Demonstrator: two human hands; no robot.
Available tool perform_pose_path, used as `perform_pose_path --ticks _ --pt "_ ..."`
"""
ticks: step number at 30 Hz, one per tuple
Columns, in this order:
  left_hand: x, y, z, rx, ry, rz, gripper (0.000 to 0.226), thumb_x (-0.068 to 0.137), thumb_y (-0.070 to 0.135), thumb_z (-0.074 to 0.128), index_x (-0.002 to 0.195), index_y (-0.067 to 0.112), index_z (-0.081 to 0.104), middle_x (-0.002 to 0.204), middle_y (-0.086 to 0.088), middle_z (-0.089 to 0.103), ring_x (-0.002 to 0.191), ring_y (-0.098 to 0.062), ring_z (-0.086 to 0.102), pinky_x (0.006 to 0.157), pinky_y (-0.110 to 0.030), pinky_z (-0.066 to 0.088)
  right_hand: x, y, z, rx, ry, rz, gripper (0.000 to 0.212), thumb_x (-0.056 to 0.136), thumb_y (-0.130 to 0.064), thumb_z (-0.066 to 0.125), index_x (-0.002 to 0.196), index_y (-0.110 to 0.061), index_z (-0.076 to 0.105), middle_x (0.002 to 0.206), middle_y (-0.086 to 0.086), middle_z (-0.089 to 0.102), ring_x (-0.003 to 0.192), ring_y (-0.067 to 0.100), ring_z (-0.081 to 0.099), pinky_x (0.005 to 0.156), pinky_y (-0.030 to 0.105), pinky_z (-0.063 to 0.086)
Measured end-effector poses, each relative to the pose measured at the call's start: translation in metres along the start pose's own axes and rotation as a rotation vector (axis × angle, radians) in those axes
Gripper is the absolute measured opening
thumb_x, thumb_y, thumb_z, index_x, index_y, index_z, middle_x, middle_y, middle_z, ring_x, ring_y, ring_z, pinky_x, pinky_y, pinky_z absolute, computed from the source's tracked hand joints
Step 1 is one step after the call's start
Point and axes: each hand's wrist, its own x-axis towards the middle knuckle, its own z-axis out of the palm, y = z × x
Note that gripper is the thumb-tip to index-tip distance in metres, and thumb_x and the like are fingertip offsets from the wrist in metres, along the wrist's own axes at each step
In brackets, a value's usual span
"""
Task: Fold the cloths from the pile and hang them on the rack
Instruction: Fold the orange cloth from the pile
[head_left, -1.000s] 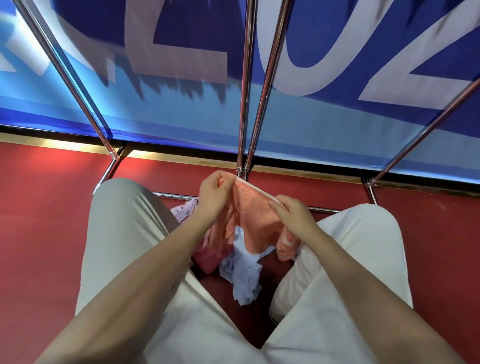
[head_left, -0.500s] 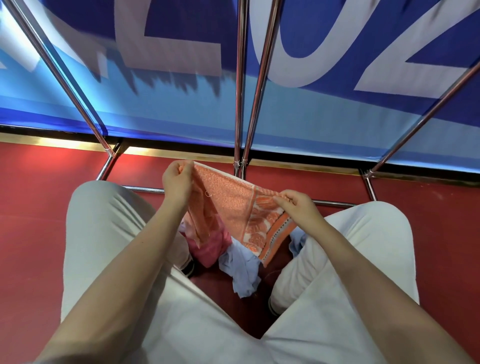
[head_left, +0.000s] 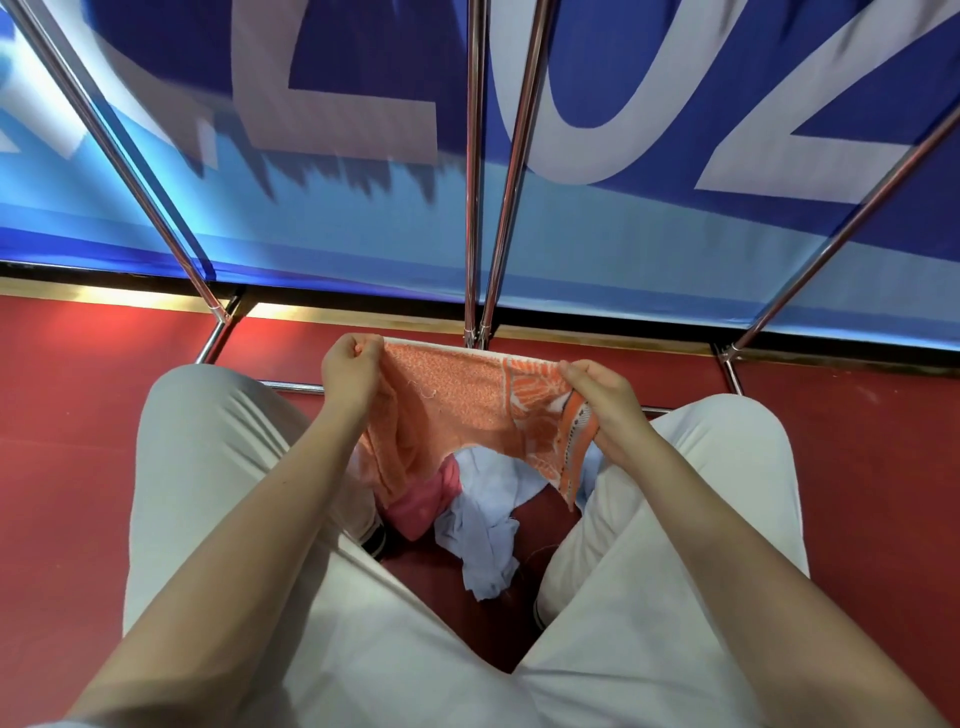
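Note:
An orange patterned cloth (head_left: 457, 405) is stretched between my hands, above the pile. My left hand (head_left: 350, 376) pinches its upper left corner. My right hand (head_left: 605, 402) grips its right edge, where a leaf-patterned border shows. The cloth's lower part hangs loose. Under it on the red floor lies the pile: a pink cloth (head_left: 423, 499) and a pale blue cloth (head_left: 485, 530). The rack's chrome bars (head_left: 511, 156) rise in front of me, with a low crossbar (head_left: 291, 387) just beyond my knees.
I squat with my knees in beige trousers (head_left: 208, 467) on either side of the pile. A blue banner (head_left: 623, 234) with large white figures covers the wall behind the rack. Slanted rack legs (head_left: 841, 234) stand at left and right.
My hands have moved apart and spread the orange cloth wider. Its top edge now runs taut and nearly level between them.

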Motion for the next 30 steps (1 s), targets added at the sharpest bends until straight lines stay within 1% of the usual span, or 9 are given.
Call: perform_pose_path --ticks 5,8,12,16,19,22,25,28,30 --pt "-0.002 -0.003 0.002 0.025 -0.048 -0.033 0.019 0.097 0.022 0.048 0.084 0.013 0.058 0.07 -0.001 0.052 0.064 -0.015 0.049 0.059 -0.028 0.042 0.003 -0.001 0.001 0.069 0.05 0.028 0.017 0.095 -0.02 0.058 0.08 -0.013 0.063 0.077 0.007 0.068 0.075 0.023 0.064 0.077 0.037 0.051" --pt "-0.002 -0.001 0.003 -0.033 -0.03 -0.077 0.025 0.093 0.009 0.034 0.09 0.012 0.059 0.078 -0.003 0.054 0.071 -0.017 0.05 0.067 -0.03 0.043 0.008 0.003 0.0 0.03 0.152 0.028 0.012 0.095 -0.018 0.056 0.086 -0.013 0.063 0.081 0.009 0.065 0.076 0.024 0.061 0.071 0.036 0.051" --pt "0.002 0.002 0.0 -0.094 -0.013 -0.137 0.032 0.089 -0.001 0.03 0.082 0.017 0.055 0.065 -0.007 0.048 0.054 -0.02 0.046 0.052 -0.026 0.038 0.01 0.006 0.0 -0.041 0.205 -0.021 0.011 0.091 -0.016 0.058 0.096 -0.025 0.064 0.094 0.006 0.064 0.081 0.022 0.06 0.06 0.028 0.045" --pt "-0.003 0.005 0.006 -0.025 -0.056 -0.021 0.031 0.094 0.002 0.04 0.108 0.01 0.066 0.098 -0.008 0.063 0.088 -0.02 0.056 0.078 -0.027 0.043 0.01 0.005 0.006 -0.091 0.168 -0.043 0.011 0.089 -0.017 0.061 0.088 -0.023 0.071 0.085 0.001 0.068 0.085 0.021 0.064 0.074 0.035 0.049" --pt "-0.008 0.012 0.013 -0.047 -0.034 0.059 0.025 0.093 0.009 0.055 0.114 0.012 0.068 0.104 -0.001 0.065 0.097 -0.016 0.059 0.088 -0.028 0.048 0.009 0.001 0.015 -0.055 0.124 -0.043 0.007 0.088 -0.012 0.064 0.087 -0.017 0.07 0.087 0.005 0.069 0.086 0.019 0.065 0.079 0.035 0.054" --pt "-0.013 0.017 0.021 -0.183 -0.039 -0.012 0.016 0.09 0.01 0.063 0.105 0.014 0.07 0.092 -0.002 0.068 0.082 -0.013 0.064 0.074 -0.024 0.054 0.005 -0.007 0.027 0.081 0.025 -0.029 0.011 0.086 -0.002 0.064 0.093 -0.01 0.067 0.092 0.013 0.069 0.084 0.019 0.069 0.074 0.024 0.057" --pt "-0.015 0.018 0.029 -0.305 -0.055 -0.106 0.018 0.088 0.009 0.067 0.106 0.011 0.065 0.084 0.0 0.067 0.072 -0.012 0.063 0.065 -0.024 0.052 0.005 -0.01 0.038 0.05 -0.037 -0.078 0.017 0.083 0.0 0.065 0.094 -0.013 0.068 0.093 0.013 0.07 0.086 0.019 0.07 0.082 0.028 0.057" --pt "-0.017 0.021 0.034 -0.386 -0.118 -0.173 0.005 0.087 0.007 0.068 0.09 0.006 0.065 0.058 0.003 0.064 0.049 -0.008 0.056 0.046 -0.017 0.044 0.005 -0.013 0.048 -0.022 -0.024 -0.117 0.013 0.09 0.003 0.056 0.097 0.0 0.067 0.08 0.008 0.07 0.072 0.009 0.07 0.069 0.02 0.056" --pt "-0.02 0.024 0.038 -0.403 -0.157 -0.202 0.01 0.087 0.009 0.068 0.078 0.009 0.064 0.052 0.004 0.062 0.046 -0.008 0.053 0.042 -0.016 0.041 0.006 -0.014 0.053 -0.103 -0.007 -0.176 0.014 0.092 -0.001 0.056 0.089 -0.004 0.069 0.07 0.003 0.069 0.064 0.007 0.067 0.061 0.02 0.053"
